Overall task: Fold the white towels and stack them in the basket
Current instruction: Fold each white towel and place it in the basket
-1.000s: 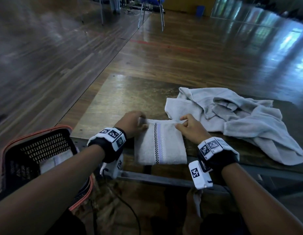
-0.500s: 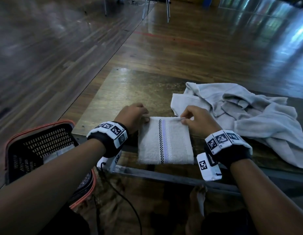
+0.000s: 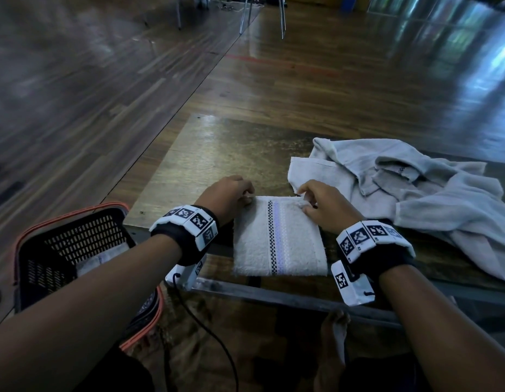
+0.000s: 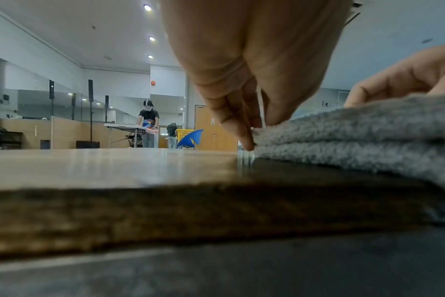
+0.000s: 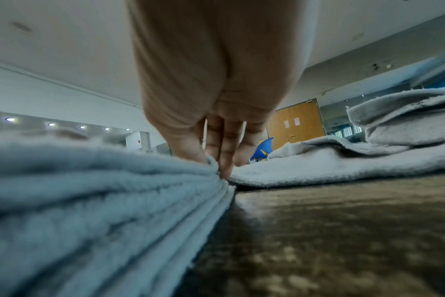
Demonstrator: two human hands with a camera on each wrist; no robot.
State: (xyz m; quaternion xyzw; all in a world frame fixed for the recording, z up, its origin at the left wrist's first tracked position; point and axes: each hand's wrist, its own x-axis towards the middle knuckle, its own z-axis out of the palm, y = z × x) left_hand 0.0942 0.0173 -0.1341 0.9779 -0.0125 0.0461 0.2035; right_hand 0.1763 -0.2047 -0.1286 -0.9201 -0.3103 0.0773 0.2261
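A folded white towel (image 3: pixel 278 239) with a checked and lilac stripe lies at the table's near edge. My left hand (image 3: pixel 231 193) pinches its far left corner; in the left wrist view the fingertips (image 4: pixel 247 140) pinch the layered towel edge (image 4: pixel 343 136). My right hand (image 3: pixel 319 202) pinches the far right corner, where the thumb and fingers (image 5: pixel 221 158) hold the stacked layers (image 5: pixel 114 180). A heap of unfolded white towels (image 3: pixel 415 188) lies to the right on the table. The black basket (image 3: pixel 62 250) with an orange rim stands low at the left, a folded towel (image 3: pixel 96 261) inside.
The worn wooden table (image 3: pixel 217 154) has bare surface beyond and left of the folded towel. A black cable (image 3: pixel 206 329) hangs under the table's front rail. Chair legs (image 3: pixel 262 15) stand far off on the wooden floor. People work at a distant table (image 4: pixel 125 125).
Both hands stay pinched on the towel's far corners. The view has shifted slightly; the folded towel lies in about the same place, its far edge squared up.
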